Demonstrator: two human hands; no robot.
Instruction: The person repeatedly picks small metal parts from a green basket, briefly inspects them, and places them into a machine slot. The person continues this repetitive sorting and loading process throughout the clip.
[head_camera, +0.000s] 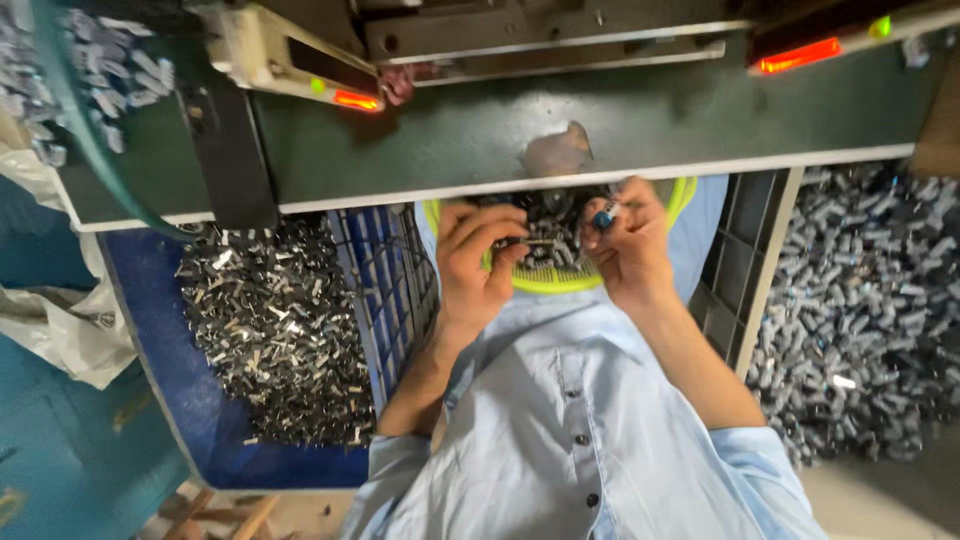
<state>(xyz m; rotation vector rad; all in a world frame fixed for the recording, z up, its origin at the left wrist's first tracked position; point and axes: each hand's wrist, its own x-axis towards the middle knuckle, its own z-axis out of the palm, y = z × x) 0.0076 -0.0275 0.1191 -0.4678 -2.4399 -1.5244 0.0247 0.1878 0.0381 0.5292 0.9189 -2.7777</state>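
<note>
The left hand (478, 262) pinches a thin metal piece (537, 242) between curled fingers, and the right hand (628, 248) closes on a small blue-tipped part (604, 217). Both hover over the yellow-rimmed basket (560, 283) of parts in the lap, just below the green tabletop (480, 130). Steady, close fingertip grips seem best for joining such small pieces. Both wrists bend inward, forearms angled together.
</note>
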